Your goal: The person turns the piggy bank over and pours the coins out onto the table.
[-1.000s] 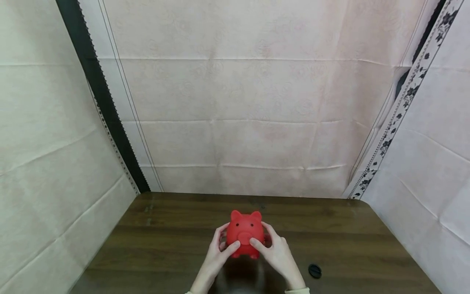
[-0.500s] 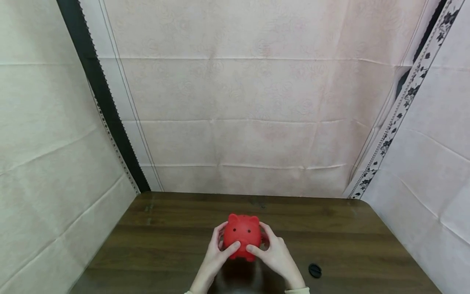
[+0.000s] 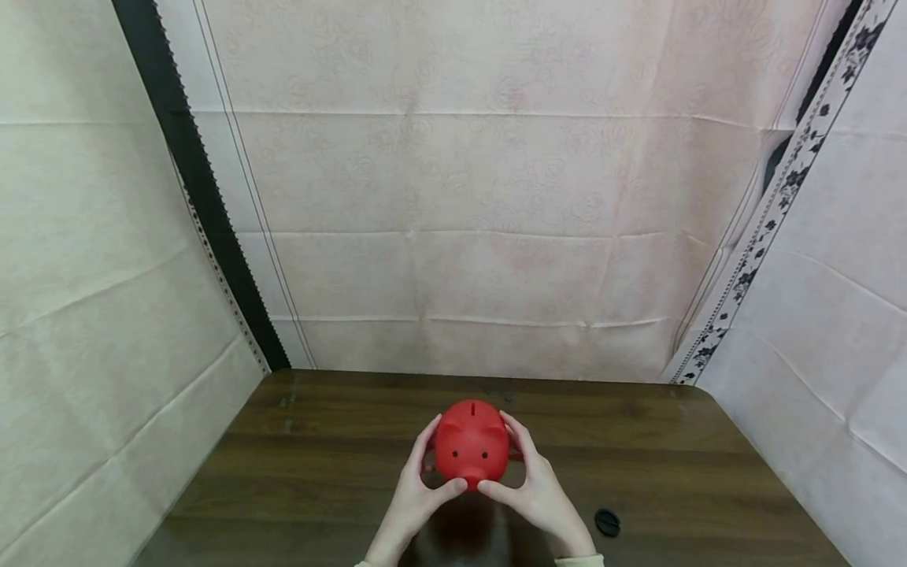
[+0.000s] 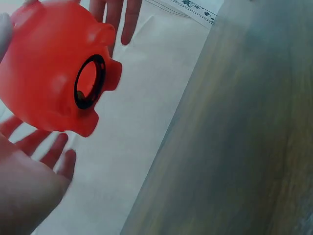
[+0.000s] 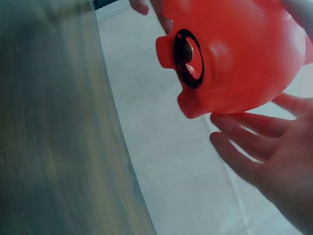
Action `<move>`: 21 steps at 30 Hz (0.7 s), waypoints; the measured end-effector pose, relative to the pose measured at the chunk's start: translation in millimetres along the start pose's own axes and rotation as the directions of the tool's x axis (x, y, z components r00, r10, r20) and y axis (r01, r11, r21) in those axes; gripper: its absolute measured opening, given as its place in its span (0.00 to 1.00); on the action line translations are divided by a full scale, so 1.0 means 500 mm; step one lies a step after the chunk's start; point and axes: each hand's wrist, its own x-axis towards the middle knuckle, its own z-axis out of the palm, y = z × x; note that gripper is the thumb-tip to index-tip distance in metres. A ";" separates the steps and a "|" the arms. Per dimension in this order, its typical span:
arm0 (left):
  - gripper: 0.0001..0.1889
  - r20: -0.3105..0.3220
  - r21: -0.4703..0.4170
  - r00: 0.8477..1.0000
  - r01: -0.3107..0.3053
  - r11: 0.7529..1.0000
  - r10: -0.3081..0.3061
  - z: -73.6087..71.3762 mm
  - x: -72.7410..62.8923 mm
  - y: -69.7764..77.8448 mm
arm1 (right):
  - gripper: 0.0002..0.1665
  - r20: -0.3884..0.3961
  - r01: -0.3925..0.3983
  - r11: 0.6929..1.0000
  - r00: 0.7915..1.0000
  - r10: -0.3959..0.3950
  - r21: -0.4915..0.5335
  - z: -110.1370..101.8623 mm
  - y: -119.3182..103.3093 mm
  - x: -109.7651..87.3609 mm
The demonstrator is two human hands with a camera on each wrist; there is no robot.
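A red piggy bank (image 3: 472,441) is held up between both hands in the head view, its slotted top and eyes toward me. My left hand (image 3: 420,490) grips its left side and my right hand (image 3: 531,490) its right, with both thumbs at the snout. From below, the wrist views show a black-rimmed round hole in the piggy bank's belly (image 4: 44,63), between its short feet. Something small shows inside the hole, too unclear to name. On the table, right of my right hand, lies a round black plug (image 3: 607,522) with a bar across it.
The dark wood-grain table (image 3: 319,472) spreads under the hands. Pale cloth (image 3: 453,276) hangs behind its far edge and along both sides, with a black strip (image 3: 205,189) at the left corner. A blurred dark round shape (image 3: 464,539) sits at the bottom centre.
The piggy bank has tipped forward in both hands, so its face points lower and its top slot shows. The thumbs stay near the snout. The black plug has not moved.
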 end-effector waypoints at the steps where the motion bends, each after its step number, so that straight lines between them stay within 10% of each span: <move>1: 0.46 0.004 0.001 1.000 -0.017 1.000 0.017 -0.001 -0.001 -0.001 | 0.53 -0.001 0.018 1.000 1.000 -0.018 0.006 -0.001 0.000 -0.001; 14: 0.53 0.078 0.050 0.990 -0.124 0.991 0.120 -0.007 -0.001 -0.009 | 0.59 0.045 0.191 0.981 0.981 -0.190 -0.024 -0.013 0.013 -0.004; 21: 0.54 0.136 0.053 0.943 -0.315 0.948 0.305 -0.006 0.002 -0.017 | 0.64 0.017 0.318 0.947 0.948 -0.317 -0.037 -0.013 0.015 -0.004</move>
